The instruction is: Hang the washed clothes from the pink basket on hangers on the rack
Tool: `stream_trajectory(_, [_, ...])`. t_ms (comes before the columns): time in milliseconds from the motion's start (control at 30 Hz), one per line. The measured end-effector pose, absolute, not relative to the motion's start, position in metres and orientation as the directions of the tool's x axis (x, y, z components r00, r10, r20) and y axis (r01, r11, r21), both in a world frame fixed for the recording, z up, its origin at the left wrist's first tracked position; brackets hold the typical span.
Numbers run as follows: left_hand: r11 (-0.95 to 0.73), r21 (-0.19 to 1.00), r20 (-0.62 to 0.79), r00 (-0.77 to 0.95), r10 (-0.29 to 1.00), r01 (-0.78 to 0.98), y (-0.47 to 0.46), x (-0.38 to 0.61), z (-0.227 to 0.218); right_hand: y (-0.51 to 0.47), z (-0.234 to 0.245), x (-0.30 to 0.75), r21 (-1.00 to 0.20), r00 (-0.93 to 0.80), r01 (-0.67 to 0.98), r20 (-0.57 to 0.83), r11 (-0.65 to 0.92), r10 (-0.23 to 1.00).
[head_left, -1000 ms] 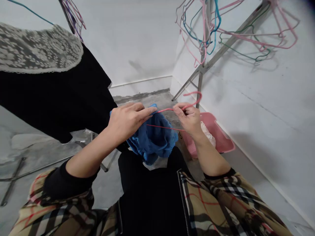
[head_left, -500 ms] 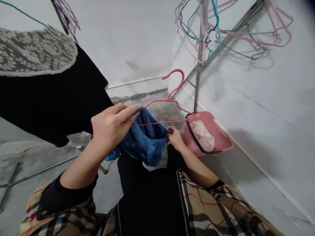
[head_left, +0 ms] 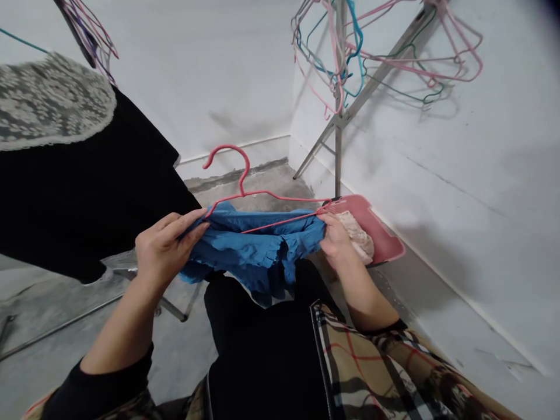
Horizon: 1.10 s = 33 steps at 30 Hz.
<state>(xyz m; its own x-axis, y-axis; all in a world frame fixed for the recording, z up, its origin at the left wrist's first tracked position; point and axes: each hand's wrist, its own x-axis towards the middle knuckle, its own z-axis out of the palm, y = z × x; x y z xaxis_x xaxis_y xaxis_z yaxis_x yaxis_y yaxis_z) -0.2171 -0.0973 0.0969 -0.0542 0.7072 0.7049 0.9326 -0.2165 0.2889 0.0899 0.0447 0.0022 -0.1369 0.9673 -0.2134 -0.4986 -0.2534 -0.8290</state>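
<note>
A blue garment [head_left: 258, 242] is stretched between my two hands above my lap, its neck opening spread wide. My left hand [head_left: 168, 242] pinches the left side of the opening, where the left shoulder of a red hanger [head_left: 262, 192] goes into the cloth. The hanger's hook points up and to the left. My right hand [head_left: 336, 236] grips the right edge of the garment, close beside the hanger's right end, which shows outside the cloth. Whether those fingers also touch the hanger, I cannot tell.
Behind my right hand stands a pink basket [head_left: 382, 233] with a pale crumpled cloth [head_left: 356, 233] inside. Several hangers [head_left: 332, 52] hang on a metal rack [head_left: 338, 151] by the wall. A black garment with a lace collar [head_left: 56, 99] hangs at left.
My right hand has moved up and right, pulling the garment wide towards the hanger's right end. My left hand and the hanger have shifted left.
</note>
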Motion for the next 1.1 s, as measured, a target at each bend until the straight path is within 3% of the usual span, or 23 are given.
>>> stream_trajectory(233, [-0.258,0.314,0.706,-0.042,0.707,0.914,-0.102,-0.219,0.094,0.053,0.015,0.087,-0.849,0.061,-0.529,-0.064,-0.022,0.996])
stream_trajectory(533, [-0.229,0.314,0.699,-0.061,0.713,0.921,-0.11,-0.218,0.099,0.063,0.018,0.101,-0.965,0.12,-0.199,0.146,0.168,0.982])
stream_trajectory(700, [-0.117,0.159,0.626,-0.009,0.78,0.98,-0.11,-0.221,0.086,0.063,0.028,0.104,-0.965,0.169,-0.137,0.198,0.222,0.966])
stream_trajectory(767, [-0.077,0.122,0.6,-0.012,0.8,0.99,-0.108,-0.22,0.079,0.058,0.035,0.109,-0.965,0.103,-0.076,0.241,0.249,0.965])
stream_trajectory(833, [-0.021,0.142,0.626,-0.074,0.776,0.99,-0.107,-0.218,0.076,0.05,0.045,0.117,-0.958,-0.197,0.058,0.264,0.28,0.944])
stream_trajectory(900, [0.015,0.217,0.659,-0.157,0.736,0.976,-0.105,-0.218,0.076,0.043,0.057,0.127,-0.907,-0.521,0.175,0.244,0.382,0.818])
stream_trajectory(933, [0.016,0.265,0.661,-0.194,0.725,0.964,-0.104,-0.218,0.078,0.041,0.063,0.131,-0.867,-0.587,0.205,0.262,0.454,0.766])
stream_trajectory(1033, [-0.049,0.367,0.667,-0.227,0.709,0.929,-0.098,-0.219,0.083,0.043,0.077,0.135,-0.698,-0.439,0.284,0.515,0.657,0.737])
stream_trajectory(1100, [-0.119,0.388,0.689,-0.201,0.696,0.914,-0.093,-0.219,0.087,0.051,0.081,0.132,-0.586,-0.408,0.366,0.598,0.723,0.69])
